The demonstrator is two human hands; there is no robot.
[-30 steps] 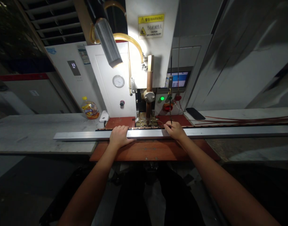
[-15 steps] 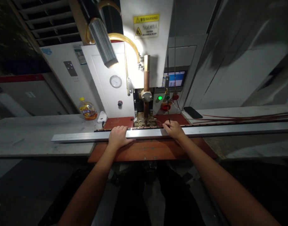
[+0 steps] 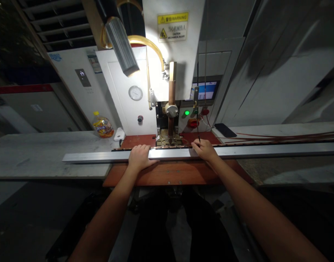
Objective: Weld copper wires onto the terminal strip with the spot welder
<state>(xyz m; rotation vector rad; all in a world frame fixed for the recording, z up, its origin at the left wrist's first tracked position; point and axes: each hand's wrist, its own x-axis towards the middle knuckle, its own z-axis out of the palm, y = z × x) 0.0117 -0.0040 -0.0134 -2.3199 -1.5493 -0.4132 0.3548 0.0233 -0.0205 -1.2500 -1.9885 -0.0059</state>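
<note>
A long silvery metal bar (image 3: 172, 153) lies across the front of a machine. Over its left part is my left hand (image 3: 139, 156), fingers closed over the far side and thumb along the near edge. My right hand (image 3: 205, 149) rests against the bar farther right, its fingertips pinching a thin dark rod (image 3: 198, 135) that rises toward a hanging metal clip (image 3: 196, 95). Between the hands, just behind the bar, sits the small brass-coloured fixture (image 3: 169, 138) under a vertical copper electrode (image 3: 171, 125). A copper-coloured strip with dark marks runs along the bar's back edge, partly hidden by my hands.
A reddish-brown board (image 3: 156, 174) supports the bar's middle. On the left worktop (image 3: 47, 145) stand a yellow-capped bottle (image 3: 103, 125) and a small white device (image 3: 119, 134). To the right are a black phone (image 3: 225, 130) and long thin brown strips (image 3: 287, 137). A lamp (image 3: 122, 47) shines from above.
The whole view has shifted slightly, so everything appears a little farther right. Both hands keep the same places on the bar and the rod.
</note>
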